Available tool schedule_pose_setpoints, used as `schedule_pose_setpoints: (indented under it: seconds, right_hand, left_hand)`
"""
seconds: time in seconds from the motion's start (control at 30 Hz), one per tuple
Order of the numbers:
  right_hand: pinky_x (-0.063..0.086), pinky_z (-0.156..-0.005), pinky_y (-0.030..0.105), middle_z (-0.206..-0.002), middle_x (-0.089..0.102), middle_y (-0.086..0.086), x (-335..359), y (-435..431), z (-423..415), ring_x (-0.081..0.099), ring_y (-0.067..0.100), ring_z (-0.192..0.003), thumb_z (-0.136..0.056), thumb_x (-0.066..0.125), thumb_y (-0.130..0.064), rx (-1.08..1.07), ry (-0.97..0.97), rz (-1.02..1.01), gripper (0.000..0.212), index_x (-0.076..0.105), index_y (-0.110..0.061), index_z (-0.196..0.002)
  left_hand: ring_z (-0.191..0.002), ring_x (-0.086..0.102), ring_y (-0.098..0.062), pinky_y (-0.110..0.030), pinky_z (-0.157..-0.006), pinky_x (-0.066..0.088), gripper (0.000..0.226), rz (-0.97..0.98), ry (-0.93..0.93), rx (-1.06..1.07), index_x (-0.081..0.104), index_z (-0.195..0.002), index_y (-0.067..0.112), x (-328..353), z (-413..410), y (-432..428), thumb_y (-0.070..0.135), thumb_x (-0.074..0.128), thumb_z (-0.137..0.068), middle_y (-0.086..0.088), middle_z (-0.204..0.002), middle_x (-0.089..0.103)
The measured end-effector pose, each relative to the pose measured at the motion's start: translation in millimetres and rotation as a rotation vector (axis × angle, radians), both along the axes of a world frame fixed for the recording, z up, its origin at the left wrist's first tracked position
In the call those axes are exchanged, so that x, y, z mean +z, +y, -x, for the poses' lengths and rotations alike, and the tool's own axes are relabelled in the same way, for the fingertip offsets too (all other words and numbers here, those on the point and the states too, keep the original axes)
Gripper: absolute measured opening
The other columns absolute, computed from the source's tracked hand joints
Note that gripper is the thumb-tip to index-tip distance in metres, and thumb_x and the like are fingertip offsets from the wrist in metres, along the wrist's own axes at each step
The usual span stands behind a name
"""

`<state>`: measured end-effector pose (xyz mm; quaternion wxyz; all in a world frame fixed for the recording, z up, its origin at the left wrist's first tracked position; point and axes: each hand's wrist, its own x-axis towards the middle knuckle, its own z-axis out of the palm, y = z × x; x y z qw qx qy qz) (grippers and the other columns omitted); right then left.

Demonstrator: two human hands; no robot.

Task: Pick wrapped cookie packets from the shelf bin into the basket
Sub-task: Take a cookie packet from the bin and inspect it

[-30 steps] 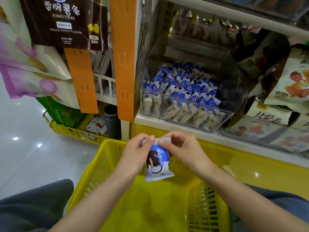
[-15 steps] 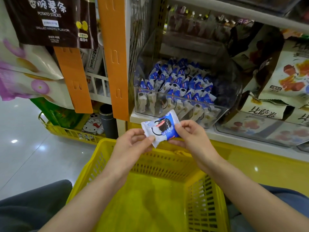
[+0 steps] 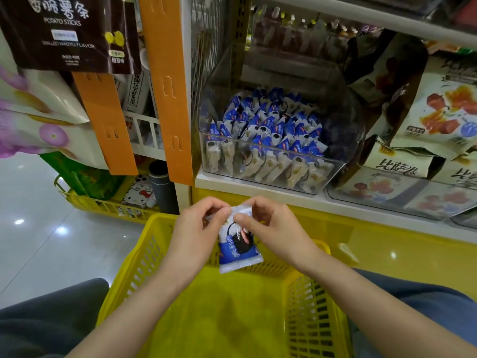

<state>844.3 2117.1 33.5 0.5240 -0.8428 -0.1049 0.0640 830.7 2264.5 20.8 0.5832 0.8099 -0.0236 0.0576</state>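
A blue-and-white wrapped cookie packet (image 3: 238,248) hangs upright over the far end of the yellow basket (image 3: 317,301). My left hand (image 3: 200,228) pinches its top edge from the left, and my right hand (image 3: 268,226) pinches the same edge from the right. Behind and above, a clear shelf bin (image 3: 327,177) holds several more of the same packets (image 3: 271,130). The basket's floor shows no packets.
The white shelf edge (image 3: 258,187) runs just beyond the basket. An orange hanging strip (image 3: 167,86) and snack bags (image 3: 438,112) flank the bin. A second yellow basket (image 3: 103,202) with goods stands on the floor to the left. My knees frame the basket.
The packet was lifted and held flat near the bin half a second ago. It has come back down and hangs vertically from both hands over the basket.
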Motion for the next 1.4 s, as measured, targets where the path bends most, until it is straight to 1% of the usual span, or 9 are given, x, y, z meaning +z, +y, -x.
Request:
schedule_pose_setpoints:
  seconds: [0.2,0.33,0.63,0.73,0.87,0.97,1.1,1.27,1.4]
  right_hand:
    - [0.048,-0.064,0.030,-0.076,0.067,-0.004,0.1,-0.5,-0.4,0.059,0.009,-0.070,-0.087,0.062,-0.017,-0.042,-0.008,-0.073,0.015,0.061,-0.027,-0.076]
    - [0.047,-0.061,0.020,-0.074,0.065,-0.012,-1.1,-2.2,3.3,0.060,0.005,-0.070,-0.086,0.063,-0.026,-0.013,-0.229,0.150,0.004,0.066,-0.023,-0.085]
    - [0.042,-0.057,0.011,-0.070,0.067,-0.013,6.4,-5.9,-0.6,0.061,0.010,-0.068,-0.084,0.066,-0.025,0.029,-0.172,0.126,0.014,0.062,-0.035,-0.075]
    - [0.044,-0.058,0.015,-0.072,0.066,-0.013,8.5,-5.9,2.7,0.060,0.006,-0.070,-0.085,0.064,-0.027,0.010,-0.248,0.189,0.004,0.066,-0.030,-0.082]
    - [0.052,-0.067,0.022,-0.077,0.063,-0.013,15.6,-13.4,-2.7,0.060,0.002,-0.077,-0.088,0.060,-0.021,-0.122,-0.240,0.075,0.005,0.062,-0.024,-0.085]
    - [0.050,-0.070,0.019,-0.079,0.063,-0.013,20.4,-16.4,-5.7,0.059,0.000,-0.078,-0.088,0.061,-0.019,-0.197,-0.292,0.012,0.011,0.059,-0.028,-0.083]
    - [0.049,-0.079,0.019,-0.091,0.064,-0.003,13.8,-11.1,2.8,0.060,0.003,-0.087,-0.084,0.065,-0.012,0.032,-0.470,0.139,0.004,0.066,-0.014,-0.087]
    - [0.048,-0.080,0.029,-0.103,0.063,0.001,4.4,-5.4,10.7,0.056,0.014,-0.099,-0.085,0.064,-0.021,0.261,-0.632,0.396,0.010,0.068,-0.013,-0.090]
    - [0.045,-0.081,0.017,-0.103,0.058,-0.006,6.8,1.0,12.3,0.054,0.004,-0.096,-0.091,0.055,-0.029,0.077,-0.327,0.226,0.016,0.055,-0.021,-0.104]
  left_hand:
    - [-0.061,0.058,0.000,-0.018,-0.060,0.049,0.017,0.231,0.122,-0.006,0.062,-0.073,0.013,3.3,-1.4,-1.2,0.014,0.056,-0.089,0.006,-0.063,0.064]
    - [-0.065,0.060,-0.010,-0.032,-0.067,0.052,0.020,0.284,0.199,0.006,0.061,-0.072,0.011,2.6,-1.4,-1.0,0.018,0.055,-0.090,-0.003,-0.067,0.064]
    - [-0.048,0.048,0.004,-0.007,-0.047,0.035,0.023,0.150,0.047,-0.064,0.055,-0.066,0.014,10.3,0.5,-0.9,0.014,0.056,-0.089,0.015,-0.049,0.055]
    - [-0.056,0.053,0.003,-0.011,-0.053,0.041,0.016,0.154,0.043,-0.030,0.055,-0.072,0.016,10.1,0.6,-2.0,0.018,0.057,-0.088,0.012,-0.059,0.059]
    - [-0.078,0.059,-0.025,-0.038,-0.071,0.049,0.014,0.093,0.063,0.109,0.049,-0.078,0.021,6.2,-0.1,1.8,0.022,0.055,-0.090,-0.003,-0.077,0.058]
    - [-0.070,0.059,-0.021,-0.028,-0.062,0.048,0.030,0.145,0.275,0.007,0.058,-0.080,0.020,10.3,-1.3,5.7,0.035,0.038,-0.096,-0.003,-0.077,0.063]
    - [-0.078,0.067,-0.019,-0.027,-0.062,0.052,0.041,0.431,0.561,-0.084,0.060,-0.096,0.021,13.8,-0.5,4.5,0.048,0.029,-0.094,-0.003,-0.093,0.069]
    - [-0.087,0.067,-0.016,-0.038,-0.083,0.053,0.021,0.513,0.441,0.032,0.067,-0.102,0.012,11.5,-1.3,9.2,0.024,0.054,-0.091,-0.005,-0.095,0.073]
    - [-0.091,0.066,-0.017,-0.037,-0.086,0.049,0.022,0.438,0.351,0.097,0.061,-0.112,0.014,11.2,-2.0,8.4,0.017,0.053,-0.093,-0.004,-0.099,0.072]
